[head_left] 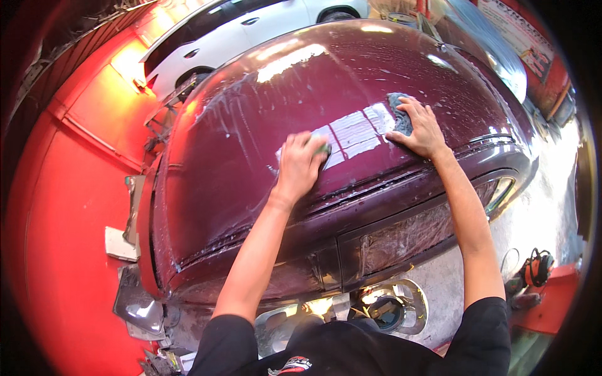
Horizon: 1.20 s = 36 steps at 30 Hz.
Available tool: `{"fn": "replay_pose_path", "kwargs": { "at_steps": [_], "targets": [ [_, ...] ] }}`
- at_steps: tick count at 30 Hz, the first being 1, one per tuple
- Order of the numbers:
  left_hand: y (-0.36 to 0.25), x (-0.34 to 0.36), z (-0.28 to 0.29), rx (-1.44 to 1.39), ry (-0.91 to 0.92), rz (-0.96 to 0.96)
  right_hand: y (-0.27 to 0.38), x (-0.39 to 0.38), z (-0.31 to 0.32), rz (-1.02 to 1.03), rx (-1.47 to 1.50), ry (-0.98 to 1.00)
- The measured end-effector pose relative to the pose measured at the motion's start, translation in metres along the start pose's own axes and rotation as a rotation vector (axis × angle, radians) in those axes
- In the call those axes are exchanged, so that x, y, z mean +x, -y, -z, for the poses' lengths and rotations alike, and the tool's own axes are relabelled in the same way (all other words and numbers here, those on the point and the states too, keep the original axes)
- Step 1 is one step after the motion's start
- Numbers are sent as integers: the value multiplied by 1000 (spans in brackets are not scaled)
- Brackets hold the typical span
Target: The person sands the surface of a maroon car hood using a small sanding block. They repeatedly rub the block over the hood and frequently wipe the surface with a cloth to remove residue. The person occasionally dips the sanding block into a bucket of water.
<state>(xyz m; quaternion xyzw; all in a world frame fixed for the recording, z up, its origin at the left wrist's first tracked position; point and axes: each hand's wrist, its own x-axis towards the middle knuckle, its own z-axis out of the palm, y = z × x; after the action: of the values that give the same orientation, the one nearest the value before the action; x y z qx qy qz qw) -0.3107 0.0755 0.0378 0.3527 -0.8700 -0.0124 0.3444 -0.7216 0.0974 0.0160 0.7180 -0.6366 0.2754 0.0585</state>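
Note:
The wet dark red car roof (251, 156) curves in front of me, streaked with water and whitish residue. My left hand (296, 168) lies on it with curled fingers, closed over a small pad (325, 151) whose dark, greenish edge peeks out on the right; most of the pad is hidden. Further right, my right hand (424, 130) grips a crumpled blue-grey cloth (399, 114) between thumb and fingers, against the roof. A bright white patch (354, 135) crossed by dark lines shows between the hands; whether it is only reflected light I cannot tell.
Below the roof edge, covered side windows (407, 244) face me. A white car (251, 31) stands beyond. On the left are a red wall (69, 219) and loose car parts (139, 301). An orange-and-black ear defender (538, 268) lies at right; a dark bucket (385, 313) stands below.

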Motion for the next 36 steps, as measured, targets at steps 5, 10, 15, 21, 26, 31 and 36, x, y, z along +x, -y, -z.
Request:
{"fn": "replay_pose_path", "kwargs": {
  "at_steps": [5, 10, 15, 21, 26, 31, 36],
  "targets": [
    [2, 77, -58, -77, 38, -17, 10, -2, 0, 7, 4, -212],
    [-12, -20, 19, -94, 145, -209, 19, 2, 1, -118, -76, -174],
    [-31, -58, 61, -110, 153, -185, 36, 23, 2, -303, -67, -177],
    [-34, 9, -26, -175, 110, -263, 147, 87, -8, -104, 307, -170],
    [-46, -25, 2, -168, 127, -208, 219, 99, 6, 7, 257, -7],
    [-57, -49, 32, -118, 93, -226, 136, 90, 10, -366, 202, 115],
    [-29, 46, -36, -78, 91, -163, -48, 108, 9, -855, 583, -162]
  ]
}}
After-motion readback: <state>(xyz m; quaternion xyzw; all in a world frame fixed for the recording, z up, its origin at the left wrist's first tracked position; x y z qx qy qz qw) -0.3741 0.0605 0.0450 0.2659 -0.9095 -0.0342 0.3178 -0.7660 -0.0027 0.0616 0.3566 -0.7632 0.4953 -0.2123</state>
